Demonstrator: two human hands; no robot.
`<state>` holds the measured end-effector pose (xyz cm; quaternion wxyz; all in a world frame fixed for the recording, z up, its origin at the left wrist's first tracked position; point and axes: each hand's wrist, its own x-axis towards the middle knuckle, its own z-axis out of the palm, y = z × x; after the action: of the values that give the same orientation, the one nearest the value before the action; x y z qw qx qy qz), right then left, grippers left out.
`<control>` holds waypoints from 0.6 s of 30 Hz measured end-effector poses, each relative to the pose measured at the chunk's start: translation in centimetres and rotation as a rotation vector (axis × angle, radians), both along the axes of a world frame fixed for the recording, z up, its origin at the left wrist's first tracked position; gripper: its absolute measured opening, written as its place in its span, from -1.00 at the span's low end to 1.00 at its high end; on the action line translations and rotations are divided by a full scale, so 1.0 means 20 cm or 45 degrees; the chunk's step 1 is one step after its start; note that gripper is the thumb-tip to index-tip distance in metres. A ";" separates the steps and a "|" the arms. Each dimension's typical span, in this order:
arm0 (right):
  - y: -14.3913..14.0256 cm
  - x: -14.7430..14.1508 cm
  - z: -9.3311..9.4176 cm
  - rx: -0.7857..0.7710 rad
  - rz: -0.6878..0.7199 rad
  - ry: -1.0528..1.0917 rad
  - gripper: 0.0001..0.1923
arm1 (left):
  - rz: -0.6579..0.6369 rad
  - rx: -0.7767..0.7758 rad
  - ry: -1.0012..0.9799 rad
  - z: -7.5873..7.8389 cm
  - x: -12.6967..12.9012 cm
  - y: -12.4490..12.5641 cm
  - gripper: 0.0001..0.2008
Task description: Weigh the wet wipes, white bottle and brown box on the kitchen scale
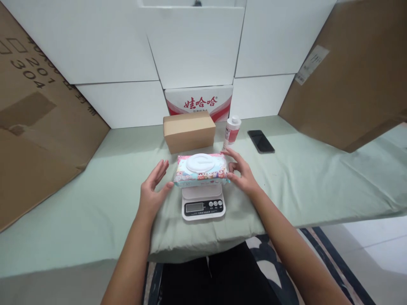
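Pack point(201, 174) of wipes, printed in pink and pale blue and fitted with a white oval lid point(199, 162), lies at the centre of the frame over the rear part of a white scale point(203, 194), extending past it on both sides. The scale's dark front panel carries a display point(194, 207) at left and three round buttons at right. Left hand point(154, 185), left of centre, is spread: fingers extended, thumb apart, thumb tip at the pack's near left corner; contact cannot be confirmed. Right hand point(241, 171), right of centre, has index finger and thumb parted about the pack's right end, other fingers curled; whether it grips cannot be determined. Behind the pack, at upper centre, stands a plain brown box point(190, 132). To its right stand a white bottle point(232, 128) with a red label and, farther right, a dark phone point(261, 141) lying flat. Green cloth point(121, 178) covers the table. Large cardboard panels point(356, 76) occupy the left and upper right of the frame.
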<state>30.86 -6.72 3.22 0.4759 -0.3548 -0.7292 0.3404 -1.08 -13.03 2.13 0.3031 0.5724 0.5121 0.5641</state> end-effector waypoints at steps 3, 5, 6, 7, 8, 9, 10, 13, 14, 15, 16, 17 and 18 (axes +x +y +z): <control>0.00 -0.01 -0.01 0.018 0.034 -0.075 -0.09 | -0.035 -0.014 0.026 0.00 0.01 0.00 -0.08; 0.00 -0.01 -0.02 0.007 0.054 -0.104 -0.04 | -0.052 -0.016 0.046 0.00 0.01 0.00 -0.08; 0.00 -0.01 -0.02 -0.006 0.067 -0.114 -0.02 | -0.060 -0.021 0.057 0.00 0.01 0.00 -0.08; 0.01 -0.02 -0.02 -0.017 0.077 -0.118 0.00 | -0.067 -0.032 0.069 0.00 0.01 0.00 -0.08; 0.01 -0.02 -0.02 -0.023 0.085 -0.117 0.01 | -0.073 -0.045 0.079 0.00 0.02 0.01 -0.08; 0.01 -0.02 -0.03 -0.024 0.091 -0.115 0.02 | -0.081 -0.056 0.087 -0.01 0.02 0.01 -0.08; 0.01 -0.02 -0.03 -0.021 0.095 -0.114 0.03 | -0.093 -0.066 0.095 -0.01 0.02 0.01 -0.07; 0.01 -0.03 -0.04 0.016 0.096 -0.130 0.03 | -0.134 -0.076 0.115 -0.03 0.02 0.03 -0.05; 0.01 -0.03 -0.04 0.038 0.098 -0.137 0.03 | -0.149 -0.081 0.123 -0.04 0.02 0.04 -0.04; 0.01 -0.03 -0.05 0.064 0.103 -0.144 0.03 | -0.161 -0.087 0.131 -0.04 0.02 0.05 -0.03; 0.02 -0.03 -0.05 0.091 0.107 -0.152 0.03 | -0.169 -0.096 0.138 -0.05 0.03 0.05 -0.01; 0.02 -0.03 -0.05 0.118 0.111 -0.159 0.03 | -0.178 -0.107 0.145 -0.05 0.03 0.06 0.01; 0.02 -0.04 -0.05 0.142 0.113 -0.166 0.03 | -0.184 -0.122 0.151 -0.05 0.03 0.07 0.03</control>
<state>30.13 -6.35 2.16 0.4310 -0.3165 -0.7914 0.2962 -0.42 -11.60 1.14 0.3392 0.6252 0.5128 0.4807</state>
